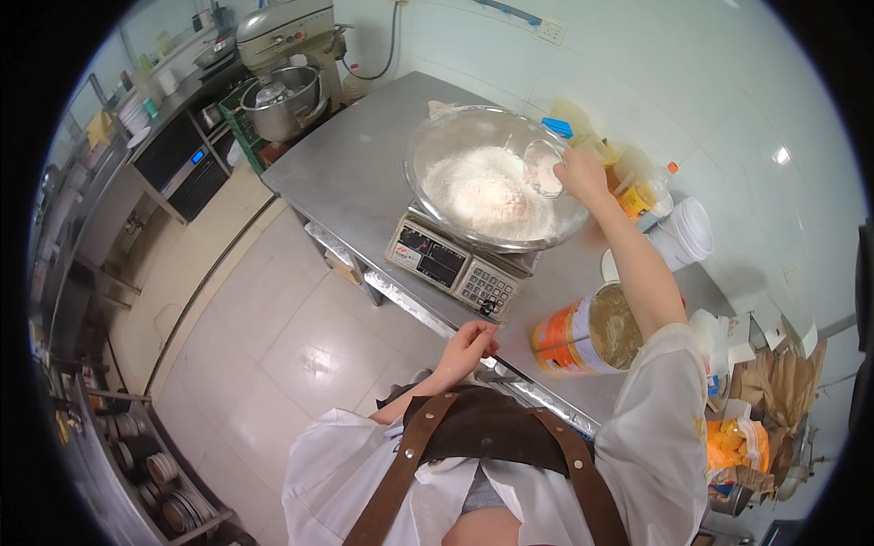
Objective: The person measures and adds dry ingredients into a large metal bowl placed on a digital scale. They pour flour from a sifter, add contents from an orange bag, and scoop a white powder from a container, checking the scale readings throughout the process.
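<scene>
My right hand (580,176) grips the rim or handle of a round scoop or cup (544,169) with pale powder in it, held over the right side of a large metal bowl (418,179). White and faintly pinkish powder (495,194) lies in the bowl. The bowl rests on a digital scale (450,266) with a keypad. My left hand (471,348), its fingers curled, is at the table's front edge, below the scale, with nothing visible in it. A large orange-labelled tin (567,334) of brownish paste stands near my right forearm.
The steel table (341,164) meets a tiled wall. White plastic buckets (683,232), bottles and a blue object (558,127) stand behind the bowl. At the right are brown paper (778,389) and an orange bag (737,443). A stand mixer (287,41) is at the back left.
</scene>
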Demonstrator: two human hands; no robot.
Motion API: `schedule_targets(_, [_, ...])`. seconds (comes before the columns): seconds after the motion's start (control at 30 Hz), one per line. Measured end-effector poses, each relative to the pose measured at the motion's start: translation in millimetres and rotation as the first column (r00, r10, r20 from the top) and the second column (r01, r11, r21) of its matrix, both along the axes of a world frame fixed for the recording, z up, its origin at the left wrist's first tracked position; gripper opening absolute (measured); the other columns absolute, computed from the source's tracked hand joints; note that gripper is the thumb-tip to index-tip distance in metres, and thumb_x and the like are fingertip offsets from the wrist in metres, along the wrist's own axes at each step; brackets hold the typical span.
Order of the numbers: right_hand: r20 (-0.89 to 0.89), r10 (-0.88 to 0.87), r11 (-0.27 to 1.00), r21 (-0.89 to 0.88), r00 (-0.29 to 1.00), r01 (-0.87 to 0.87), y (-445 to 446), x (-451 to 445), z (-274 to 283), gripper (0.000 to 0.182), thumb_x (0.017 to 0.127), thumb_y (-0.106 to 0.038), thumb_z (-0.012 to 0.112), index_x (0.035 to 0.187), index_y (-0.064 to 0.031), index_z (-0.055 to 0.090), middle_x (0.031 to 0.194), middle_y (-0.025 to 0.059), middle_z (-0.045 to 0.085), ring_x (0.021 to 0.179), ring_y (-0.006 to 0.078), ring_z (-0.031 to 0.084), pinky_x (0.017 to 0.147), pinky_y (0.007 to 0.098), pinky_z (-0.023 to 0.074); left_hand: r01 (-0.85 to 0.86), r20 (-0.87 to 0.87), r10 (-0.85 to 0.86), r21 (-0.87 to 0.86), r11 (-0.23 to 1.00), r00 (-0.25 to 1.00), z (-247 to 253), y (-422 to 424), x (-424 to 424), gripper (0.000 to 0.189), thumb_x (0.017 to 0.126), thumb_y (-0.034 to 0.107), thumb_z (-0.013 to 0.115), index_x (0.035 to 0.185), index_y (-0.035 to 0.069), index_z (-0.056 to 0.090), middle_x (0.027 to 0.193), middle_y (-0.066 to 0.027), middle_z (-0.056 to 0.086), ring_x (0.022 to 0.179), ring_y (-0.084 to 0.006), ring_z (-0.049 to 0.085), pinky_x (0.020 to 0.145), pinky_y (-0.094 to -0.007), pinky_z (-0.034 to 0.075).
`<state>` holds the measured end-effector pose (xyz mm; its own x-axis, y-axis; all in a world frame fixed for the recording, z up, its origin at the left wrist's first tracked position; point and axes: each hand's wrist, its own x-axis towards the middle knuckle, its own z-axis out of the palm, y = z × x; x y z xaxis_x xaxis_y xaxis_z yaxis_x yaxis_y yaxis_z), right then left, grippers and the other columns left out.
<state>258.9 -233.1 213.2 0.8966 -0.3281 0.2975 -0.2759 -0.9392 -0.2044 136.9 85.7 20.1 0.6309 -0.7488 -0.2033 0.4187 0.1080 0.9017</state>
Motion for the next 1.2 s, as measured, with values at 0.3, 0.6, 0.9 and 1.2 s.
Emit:
schedule_targets(0.3, [-0.042,0.034,0.994,-0.099,0.999,-0.038,20,-4,16,0.024,0.075,-0.022,0.058,0.078,0.0005,0.066,0.080,0.0219,0.064,0.077,0.0390,0.063,0.069,0.0481,0.0506,0.016,0.046,-0.017,0.016,1.000,0.999,1,6,4,0.026,0.096,0.021,0.050,0.113,0.001,0.053,0.088,-0.0069,0.062,0.080,-0.0120,0.060,0.073,-0.0266,0.049])
schedule_targets(0.6, [0.079,0.161,0.954,-0.269,0.984,-0.134,24,-11,-3,0.021,0.077,-0.021,0.059,0.072,-0.0010,0.060,0.074,0.0177,0.063,0.071,0.0364,0.062,0.062,0.0468,0.0486,0.047,0.058,-0.046,-0.006,0.999,0.997,-3,1,3,0.025,0.097,0.020,0.049,0.114,0.002,0.055,0.090,-0.0051,0.063,0.082,-0.0105,0.060,0.074,-0.0259,0.049])
schedule_targets(0.9, [0.218,0.414,0.799,-0.552,0.884,-0.238,22,-10,-5,0.006,0.076,-0.011,0.058,0.071,-0.0087,0.057,0.069,0.0068,0.057,0.067,0.0275,0.060,0.058,0.0397,0.0490,-0.039,0.436,0.103,-0.152,0.988,0.894,95,-2,83,0.022,0.097,0.016,0.047,0.100,0.000,0.062,0.085,-0.0050,0.064,0.082,-0.0126,0.061,0.077,-0.0270,0.048])
schedule_targets(1.2, [0.074,0.659,0.554,-0.720,0.748,-0.417,43,13,26,0.005,0.074,-0.010,0.058,0.079,-0.0108,0.058,0.076,0.0030,0.057,0.070,0.0218,0.061,0.062,0.0347,0.0497,-0.368,0.950,0.260,-0.182,0.912,0.173,252,-94,255,0.060,0.097,0.049,0.033,0.141,0.009,0.040,0.144,-0.0223,0.038,0.132,-0.0341,0.039,0.109,-0.0419,0.029])
